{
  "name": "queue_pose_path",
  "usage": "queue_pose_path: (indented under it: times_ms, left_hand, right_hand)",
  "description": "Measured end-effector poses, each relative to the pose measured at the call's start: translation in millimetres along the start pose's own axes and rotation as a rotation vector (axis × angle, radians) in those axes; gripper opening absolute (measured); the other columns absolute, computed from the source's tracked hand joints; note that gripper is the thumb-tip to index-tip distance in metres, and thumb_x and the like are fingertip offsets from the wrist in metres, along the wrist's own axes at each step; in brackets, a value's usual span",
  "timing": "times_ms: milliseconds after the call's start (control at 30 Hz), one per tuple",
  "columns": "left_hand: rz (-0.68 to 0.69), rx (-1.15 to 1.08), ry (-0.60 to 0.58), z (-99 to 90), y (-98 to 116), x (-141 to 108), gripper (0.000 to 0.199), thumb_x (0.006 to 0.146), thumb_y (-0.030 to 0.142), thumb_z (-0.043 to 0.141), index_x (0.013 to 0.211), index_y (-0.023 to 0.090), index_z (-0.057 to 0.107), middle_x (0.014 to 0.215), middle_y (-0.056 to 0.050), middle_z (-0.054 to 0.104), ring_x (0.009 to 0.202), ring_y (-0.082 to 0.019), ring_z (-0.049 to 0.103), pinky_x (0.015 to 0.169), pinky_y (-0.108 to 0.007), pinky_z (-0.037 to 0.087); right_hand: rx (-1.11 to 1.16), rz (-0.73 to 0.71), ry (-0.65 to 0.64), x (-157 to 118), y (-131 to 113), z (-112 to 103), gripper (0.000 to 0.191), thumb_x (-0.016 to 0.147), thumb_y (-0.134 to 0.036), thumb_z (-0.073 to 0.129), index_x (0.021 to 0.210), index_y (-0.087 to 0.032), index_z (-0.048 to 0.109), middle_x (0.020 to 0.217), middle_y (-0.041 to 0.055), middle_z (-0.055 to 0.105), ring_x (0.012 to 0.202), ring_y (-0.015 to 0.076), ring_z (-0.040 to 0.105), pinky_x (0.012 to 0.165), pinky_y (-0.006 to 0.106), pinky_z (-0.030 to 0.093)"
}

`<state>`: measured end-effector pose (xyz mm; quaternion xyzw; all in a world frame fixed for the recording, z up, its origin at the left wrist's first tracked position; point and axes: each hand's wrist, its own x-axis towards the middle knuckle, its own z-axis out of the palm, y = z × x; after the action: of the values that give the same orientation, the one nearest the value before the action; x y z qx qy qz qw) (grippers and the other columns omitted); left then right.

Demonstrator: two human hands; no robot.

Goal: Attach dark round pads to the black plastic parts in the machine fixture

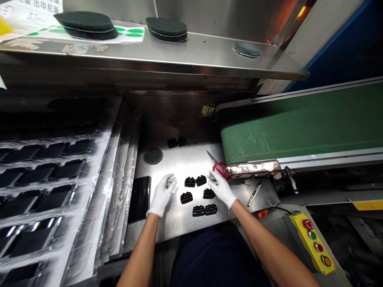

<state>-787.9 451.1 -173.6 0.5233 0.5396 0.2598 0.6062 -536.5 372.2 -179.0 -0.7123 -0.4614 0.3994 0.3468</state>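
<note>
My left hand, in a white glove, is over the metal table with its fingers apart and nothing in them. To its right lie several small black molded parts, some in pairs. My right hand, also gloved in white, has its fingers spread beside the black part on the right, which it partly covers or borders. Just beyond that hand lie red-handled scissors, with their blades pointing away. Two more black parts lie farther back.
A green conveyor belt stands at the right, above a yellow button box. Stacked plastic trays fill the left. A round dark pad, a black flat object and a pen-like tool lie on the table. A metal shelf crosses behind.
</note>
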Motion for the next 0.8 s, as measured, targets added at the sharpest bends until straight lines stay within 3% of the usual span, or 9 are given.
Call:
queue_pose_path:
  times_ms: [100, 200, 300, 400, 467, 533, 633, 700, 800]
  left_hand:
    - [-0.037, 0.062, 0.058, 4.2, -17.0, -47.6, 0.045, 0.086, 0.047, 0.062, 0.118, 0.015, 0.058, 0.1, -0.011, 0.068, 0.093, -0.027, 0.065, 0.09, -0.047, 0.052]
    - [0.018, 0.114, -0.052, 31.1, -35.5, -82.3, 0.052, 0.075, 0.029, 0.075, 0.125, 0.023, 0.061, 0.123, -0.008, 0.065, 0.116, -0.028, 0.058, 0.108, -0.048, 0.042]
    - [0.081, 0.147, -0.119, 62.0, -46.7, -87.6, 0.058, 0.072, 0.019, 0.074, 0.128, 0.028, 0.062, 0.129, -0.006, 0.063, 0.126, -0.028, 0.05, 0.117, -0.047, 0.03]
    - [0.034, 0.124, -0.168, 75.9, -43.5, -76.4, 0.047, 0.075, 0.02, 0.07, 0.121, 0.024, 0.066, 0.121, -0.009, 0.065, 0.12, -0.03, 0.053, 0.115, -0.05, 0.033]
    - [-0.027, 0.058, -0.244, 74.8, -32.6, -71.1, 0.04, 0.077, 0.025, 0.069, 0.117, 0.023, 0.065, 0.121, -0.008, 0.066, 0.116, -0.03, 0.057, 0.11, -0.048, 0.039]
    - [-0.083, -0.021, -0.358, 70.6, -15.9, -72.0, 0.037, 0.079, 0.03, 0.07, 0.114, 0.023, 0.064, 0.119, -0.007, 0.067, 0.109, -0.026, 0.061, 0.099, -0.041, 0.05]
    - [-0.213, -0.167, -0.506, 69.9, 16.4, -81.9, 0.04, 0.079, 0.035, 0.073, 0.115, 0.021, 0.062, 0.105, -0.005, 0.069, 0.085, -0.018, 0.064, 0.068, -0.027, 0.054]
    - [-0.324, -0.293, -0.556, 76.7, 40.1, -90.3, 0.043, 0.079, 0.034, 0.074, 0.118, 0.02, 0.06, 0.094, -0.003, 0.067, 0.072, -0.013, 0.06, 0.054, -0.021, 0.048]
    - [-0.466, -0.393, -0.585, 95.5, 73.7, -101.7, 0.046, 0.078, 0.026, 0.077, 0.121, 0.022, 0.058, 0.093, -0.001, 0.065, 0.071, -0.01, 0.059, 0.054, -0.017, 0.048]
  right_hand:
    - [-0.032, -0.005, 0.12, -56.6, 8.0, -9.4, 0.04, 0.088, -0.023, 0.053, 0.126, -0.015, 0.06, 0.121, 0.0127, 0.064, 0.107, 0.0239, 0.061, 0.095, 0.042, 0.05]
    - [-0.048, -0.003, 0.087, -94.0, 23.3, -4.2, 0.046, 0.078, -0.016, 0.064, 0.124, -0.02, 0.065, 0.123, 0.0104, 0.065, 0.112, 0.0277, 0.058, 0.103, 0.047, 0.045]
    - [-0.022, 0.001, -0.014, -99.3, 31.3, 7.6, 0.059, 0.066, -0.012, 0.075, 0.122, -0.028, 0.068, 0.119, 0.0063, 0.069, 0.117, 0.031, 0.054, 0.11, 0.051, 0.037]
    - [0.061, 0.071, -0.054, -90.5, 25.2, 11.3, 0.053, 0.066, -0.014, 0.075, 0.118, -0.025, 0.071, 0.115, 0.0078, 0.07, 0.115, 0.0325, 0.055, 0.11, 0.054, 0.036]
    - [0.178, 0.133, -0.083, -88.8, 15.2, 6.4, 0.055, 0.07, -0.013, 0.069, 0.124, -0.023, 0.067, 0.119, 0.0075, 0.068, 0.11, 0.0271, 0.06, 0.104, 0.046, 0.045]
    - [0.304, 0.198, -0.128, -94.0, 2.8, -3.6, 0.053, 0.074, -0.014, 0.063, 0.126, -0.022, 0.062, 0.114, 0.0063, 0.069, 0.091, 0.0194, 0.066, 0.081, 0.033, 0.055]
    - [0.465, 0.287, -0.183, -111.7, -16.9, -25.9, 0.039, 0.08, -0.022, 0.06, 0.119, -0.021, 0.063, 0.095, 0.0029, 0.07, 0.06, 0.01, 0.059, 0.049, 0.02, 0.045]
    - [0.602, 0.353, -0.187, -126.0, -29.0, -44.2, 0.036, 0.082, -0.025, 0.061, 0.118, -0.02, 0.063, 0.087, 0.0009, 0.067, 0.054, 0.007, 0.055, 0.044, 0.017, 0.041]
    - [0.786, 0.434, -0.158, -146.3, -40.9, -74.4, 0.04, 0.079, -0.021, 0.066, 0.118, -0.018, 0.063, 0.088, 0.0014, 0.065, 0.057, 0.0068, 0.058, 0.046, 0.015, 0.044]
